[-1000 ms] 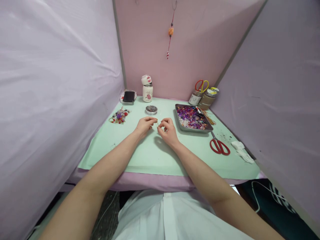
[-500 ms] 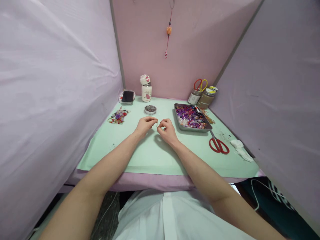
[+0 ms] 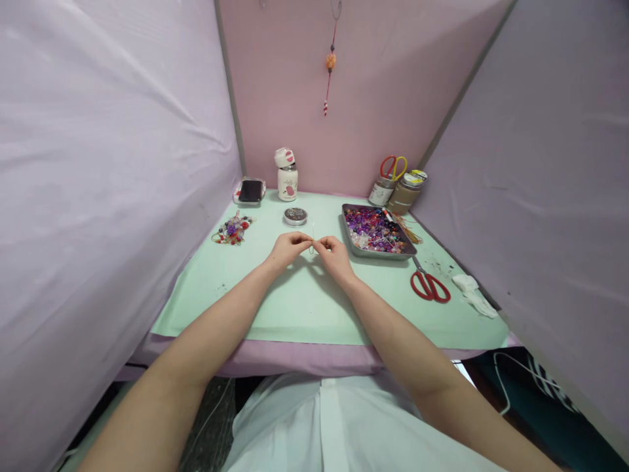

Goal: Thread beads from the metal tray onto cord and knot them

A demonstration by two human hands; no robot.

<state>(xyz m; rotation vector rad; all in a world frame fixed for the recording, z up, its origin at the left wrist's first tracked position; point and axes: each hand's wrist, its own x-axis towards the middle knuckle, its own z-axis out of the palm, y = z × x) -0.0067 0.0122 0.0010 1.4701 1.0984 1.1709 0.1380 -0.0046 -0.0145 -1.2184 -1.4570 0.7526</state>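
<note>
My left hand [image 3: 289, 250] and my right hand [image 3: 335, 255] meet fingertip to fingertip above the middle of the green mat [image 3: 295, 314]. Both are closed in a pinch on a thin cord [image 3: 311, 250], whose small loop hangs below the fingers. A fine pale strand stands up from between the fingertips. To the right of my right hand lies a metal tray [image 3: 381, 255] full of purple, red and clear beads [image 3: 373, 228]. Beyond my hands sits a small round container [image 3: 295, 216] with dark contents.
Red-handled scissors [image 3: 430, 287] lie beside the tray, near a crumpled white tissue [image 3: 474, 295]. A pile of beaded strings [image 3: 234, 229] is at the left. Behind stand a phone [image 3: 251, 191], a white bottle [image 3: 287, 177] and two jars [image 3: 407, 193]. A beaded cord [image 3: 331, 61] hangs on the pink wall.
My fingertips have come together; a small gap between my hands has closed. The cord loop now hangs lower, beneath the fingers.
</note>
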